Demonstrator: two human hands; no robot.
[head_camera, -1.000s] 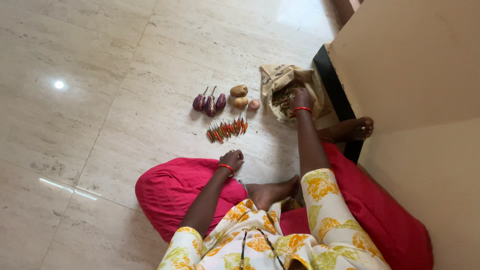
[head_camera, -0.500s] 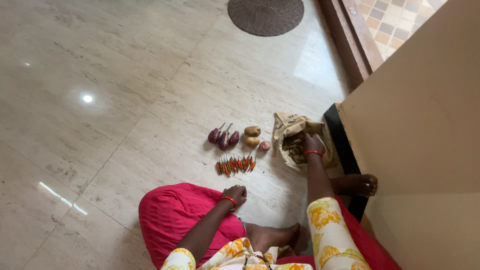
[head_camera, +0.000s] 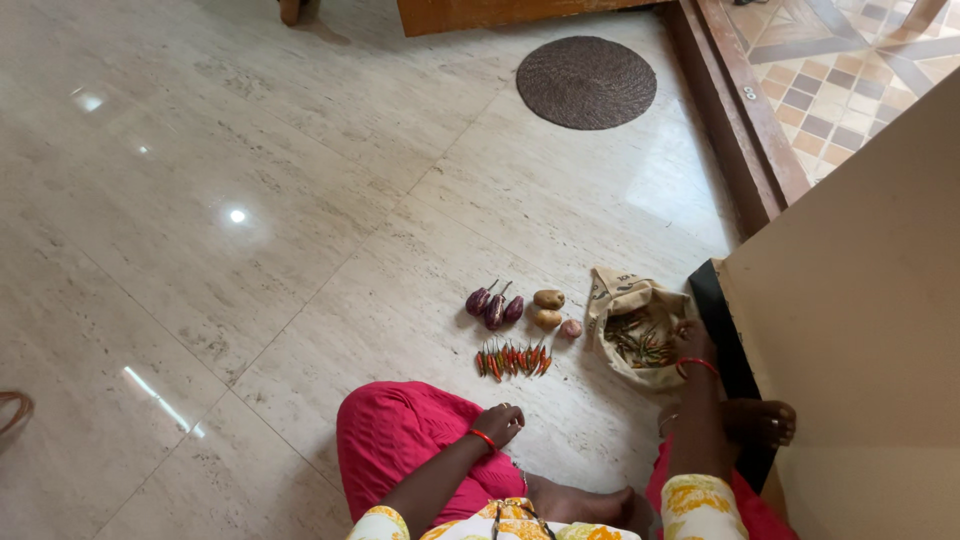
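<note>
On the pale marble floor (head_camera: 300, 250), just in front of the seated person's knees, the sorted vegetables lie as they did a second ago: three small purple aubergines (head_camera: 494, 303), two potatoes (head_camera: 547, 308) beside them, a small pinkish onion (head_camera: 571, 328), and below these a tidy row of red and green chillies (head_camera: 513, 359). None of them has shifted. What has changed is mostly the view: the head has lifted, so a round woven mat (head_camera: 586, 82), a wooden threshold (head_camera: 735, 120) and patterned tiles beyond it now show at the top, and the whole spread sits lower and further right in the picture

The right hand (head_camera: 692, 343) remains at the cloth bag (head_camera: 632, 300), which lies open against the dark base of the wall. A second ago it was reaching down among the contents; now it sits at the bag's near right edge, over the mixed green and reddish chillies inside. Its fingers are bent, but I cannot tell whether they are closed on anything or simply resting on the rim. The left hand (head_camera: 501, 424) stays on the pink-clad knee, fingers loosely curled together, holding nothing, much as before

Judged from this, the picking out of the bag is still in hand, the bag looks far from empty, and the row on the floor has gained nothing in the last second
</note>
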